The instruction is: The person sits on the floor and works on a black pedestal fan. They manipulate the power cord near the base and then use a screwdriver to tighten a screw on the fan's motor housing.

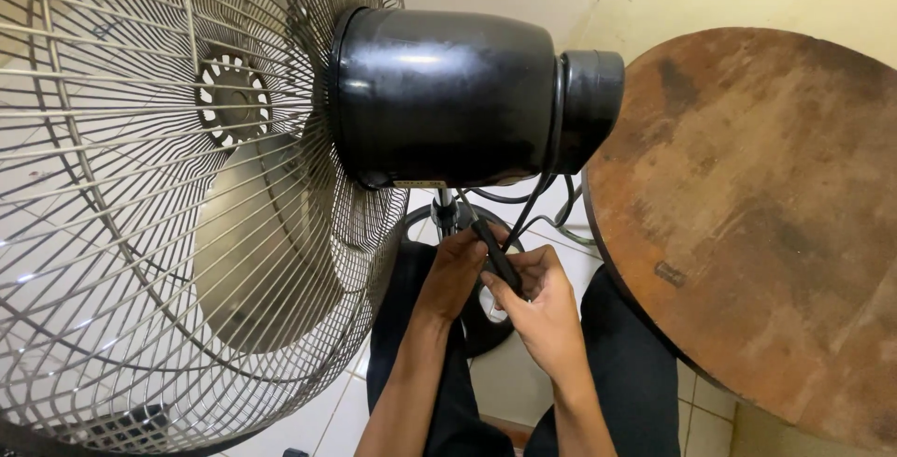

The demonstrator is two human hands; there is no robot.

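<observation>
Two hands under the motor [448,97] | right hand [542,312] grasping black tool [498,256], tip up toward pole [445,214] | left hand [455,270] clenched on pole just below motor | grille [140,233] left of motor | round table [757,223] right of motor

Black-handled screwdriver [498,256]: slim, tilted, handle low toward the right hand's [542,312] palm, tip end angled up-left past the left hand's [455,270] fingertips, gripped between both. Fan stand pole [445,212]: thin metal, upright, just above the left hand, running up into the underside of the glossy black motor housing [448,92]. Housing sits well above both hands, lying horizontal, smaller rear cap to the right.
</observation>
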